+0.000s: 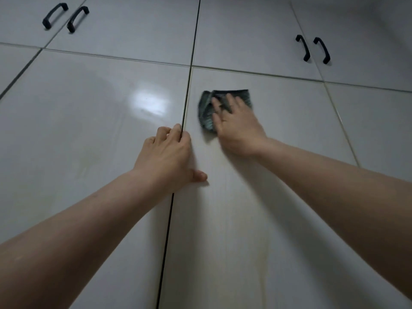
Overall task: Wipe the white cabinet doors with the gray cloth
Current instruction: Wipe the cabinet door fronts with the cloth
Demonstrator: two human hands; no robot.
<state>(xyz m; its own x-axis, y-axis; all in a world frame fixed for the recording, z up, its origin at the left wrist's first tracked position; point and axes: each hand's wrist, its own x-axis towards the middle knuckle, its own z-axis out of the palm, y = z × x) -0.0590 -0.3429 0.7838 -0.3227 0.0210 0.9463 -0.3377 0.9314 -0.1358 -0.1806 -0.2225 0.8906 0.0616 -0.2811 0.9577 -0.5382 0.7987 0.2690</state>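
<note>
**Cloth pressed flat to the right-hand door, left hand hooked on the door edge**

Nearest the camera, two bare forearms reach up and forward across the glossy white cabinet doors point(256, 219). The dark vertical gap between two tall doors runs up between the arms and passes under the left hand.

The left hand point(166, 156) sits on that gap. Its fingers point(178, 130) are curled in around the edge of the door at the seam, and its thumb point(199, 176) lies flat on the door face on the right side of the gap. It grips the door edge and nothing else.

Just beyond and to the right of it, well clear of touching, the right hand point(237, 130) lies palm-down with fingers spread and flat. Under those fingers is the gray cloth point(207, 108), bunched into a loose folded pad and pressed against the door. The cloth sticks out past the fingertips and to the left of the hand, close to the vertical gap but not over it. The hand is flattened on the cloth rather than closed round it. Both are slightly blurred.

To the left of the left hand, a bright reflection shines on the neighbouring door.

Farther off, beyond a horizontal seam, are smaller upper doors. A pair of black handles point(65, 17) sits far beyond the left hand, and another pair point(313, 49) beyond and to the right of the right hand.
</note>
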